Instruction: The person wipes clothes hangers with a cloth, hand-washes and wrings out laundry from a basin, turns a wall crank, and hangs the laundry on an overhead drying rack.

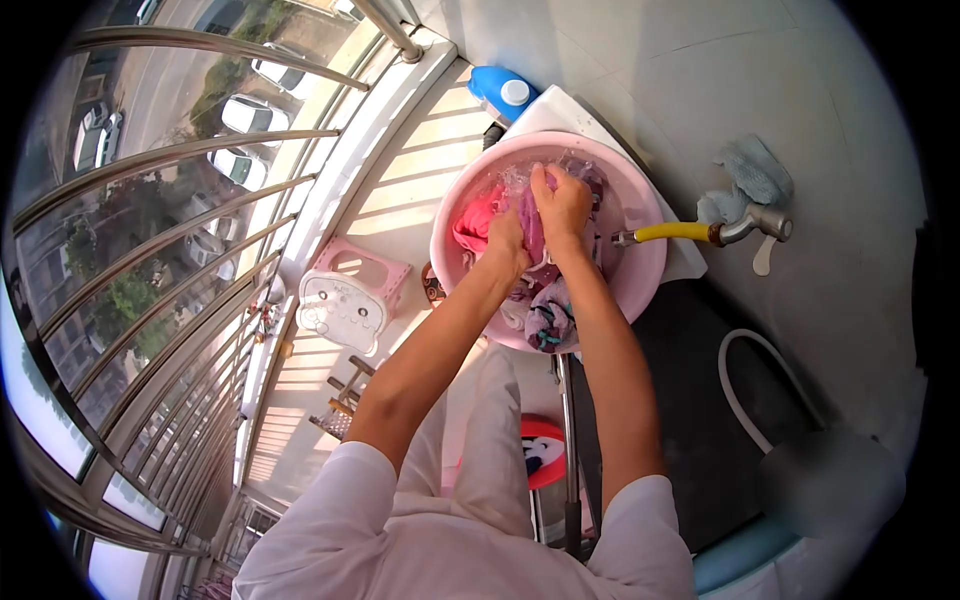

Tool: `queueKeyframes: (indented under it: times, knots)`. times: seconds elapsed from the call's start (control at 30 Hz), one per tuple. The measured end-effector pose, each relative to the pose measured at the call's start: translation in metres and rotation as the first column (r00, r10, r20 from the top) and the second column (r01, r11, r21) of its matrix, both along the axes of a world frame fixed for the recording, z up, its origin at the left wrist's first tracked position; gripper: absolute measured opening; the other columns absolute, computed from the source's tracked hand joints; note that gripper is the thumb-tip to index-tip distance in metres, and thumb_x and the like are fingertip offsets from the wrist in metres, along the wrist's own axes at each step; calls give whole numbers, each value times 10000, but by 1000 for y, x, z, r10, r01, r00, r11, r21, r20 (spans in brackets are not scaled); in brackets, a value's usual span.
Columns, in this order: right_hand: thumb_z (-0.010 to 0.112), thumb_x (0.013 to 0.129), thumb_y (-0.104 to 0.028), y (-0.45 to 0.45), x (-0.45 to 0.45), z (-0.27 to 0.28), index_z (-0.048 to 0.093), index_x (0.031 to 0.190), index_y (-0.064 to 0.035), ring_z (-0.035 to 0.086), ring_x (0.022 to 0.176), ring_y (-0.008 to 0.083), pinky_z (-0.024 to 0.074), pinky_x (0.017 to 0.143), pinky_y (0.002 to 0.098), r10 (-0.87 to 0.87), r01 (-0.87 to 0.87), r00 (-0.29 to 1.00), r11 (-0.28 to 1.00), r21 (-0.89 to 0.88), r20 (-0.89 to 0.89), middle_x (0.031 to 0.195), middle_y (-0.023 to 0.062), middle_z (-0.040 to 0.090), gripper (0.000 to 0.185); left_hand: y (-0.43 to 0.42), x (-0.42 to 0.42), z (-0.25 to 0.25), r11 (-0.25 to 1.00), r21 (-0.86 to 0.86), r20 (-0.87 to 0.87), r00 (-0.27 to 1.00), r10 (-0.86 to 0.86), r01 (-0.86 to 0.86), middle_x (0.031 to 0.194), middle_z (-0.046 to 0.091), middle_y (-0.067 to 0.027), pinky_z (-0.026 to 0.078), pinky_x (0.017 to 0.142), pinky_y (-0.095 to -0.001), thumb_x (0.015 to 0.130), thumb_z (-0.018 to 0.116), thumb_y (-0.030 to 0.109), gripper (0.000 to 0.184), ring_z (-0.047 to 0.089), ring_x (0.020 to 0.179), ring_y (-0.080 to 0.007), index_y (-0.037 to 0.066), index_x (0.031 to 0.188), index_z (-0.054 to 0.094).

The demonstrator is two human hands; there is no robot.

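A pink basin (648, 245) holds water and several wet clothes. Over its middle, my left hand (507, 237) and my right hand (562, 203) are both closed on a purple cloth (532, 222), close together with the cloth between them. Bright pink cloth (477, 220) lies at the basin's left side, beside my left hand. Nearer to me, a patterned grey-purple garment (549, 318) rests inside the near rim. Parts of the fingers of my left hand are hidden behind the cloth.
A faucet (770, 224) with a yellow hose (675, 231) reaches the basin's right rim; a grey cloth (755, 170) hangs behind it. A blue bottle (500, 88) stands beyond the basin. Left are a pink stool (345, 300) and metal railings (190, 150). A red basin (545, 455) sits below.
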State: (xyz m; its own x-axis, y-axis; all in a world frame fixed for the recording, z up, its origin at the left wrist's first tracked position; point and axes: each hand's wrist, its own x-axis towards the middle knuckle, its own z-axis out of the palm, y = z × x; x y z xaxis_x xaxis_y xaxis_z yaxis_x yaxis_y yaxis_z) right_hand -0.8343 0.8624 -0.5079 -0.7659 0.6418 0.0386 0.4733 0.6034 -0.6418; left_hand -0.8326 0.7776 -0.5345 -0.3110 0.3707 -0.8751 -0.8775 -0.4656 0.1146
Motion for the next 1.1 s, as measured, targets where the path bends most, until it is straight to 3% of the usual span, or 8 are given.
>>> queueKeyframes:
  times: [0.13,0.3,0.4,0.53,0.73,0.87,1.0,1.1]
  knots:
    - [578,862,-278,26,12,-42,640,750,-17,600,611,351,470,596,429,-83,78,995,993,93,48,664,192,619,291,-6,-14,6,999,5,-160,987,-35,36,991,628,-73,502,786,-347,922,570,272,275,604,913,-183,82,1119,549]
    - [630,861,-162,23,57,-41,561,1039,9,579,886,200,455,817,322,-530,417,848,650,-635,13,996,116,614,257,-59,-5,41,936,-323,-329,911,-249,140,1136,469,-69,464,872,-363,878,638,235,578,519,977,-166,128,1357,333]
    - [608,882,-120,-10,87,19,462,1204,-5,497,1093,204,405,944,315,-683,225,730,210,-952,22,1200,111,506,372,-71,44,52,955,-265,-59,987,-151,130,1162,482,-91,458,895,-370,874,639,225,533,523,1018,-190,89,1321,381]
    - [552,912,-95,-56,114,95,386,1269,3,453,1176,225,394,1000,360,-776,200,626,65,-978,77,1238,135,466,406,-54,49,83,988,126,356,925,-132,93,1132,528,-104,460,899,-357,872,627,174,404,535,1031,-193,71,1227,465]
    - [535,930,-127,-42,150,171,385,1268,8,467,1162,215,395,997,354,-544,326,821,196,-925,174,1241,137,470,394,-36,54,158,999,9,-169,984,-51,53,1044,580,-61,466,854,-281,806,636,-1,321,570,955,-146,37,1085,483]
    - [704,785,-178,-5,160,194,360,1325,2,471,1187,291,372,1001,385,90,-63,993,957,-285,83,1276,166,471,665,-29,45,209,989,-60,-447,883,-145,132,1000,563,-34,449,847,-254,821,644,5,364,548,927,-103,36,1137,466]
    - [729,715,-119,-2,107,200,331,1348,9,456,1202,369,357,1018,406,267,-230,963,880,-415,33,1320,224,436,758,-22,46,194,965,-60,-575,782,-242,255,984,550,-25,439,818,-233,846,660,77,419,536,923,-96,40,1211,456]
    - [708,707,-75,9,101,92,331,1346,0,477,1158,399,398,966,418,207,-163,974,923,-348,93,1257,247,474,745,-29,42,132,921,-270,-634,668,-389,281,1040,547,-56,437,836,-247,870,643,147,424,532,957,-114,32,1233,455]
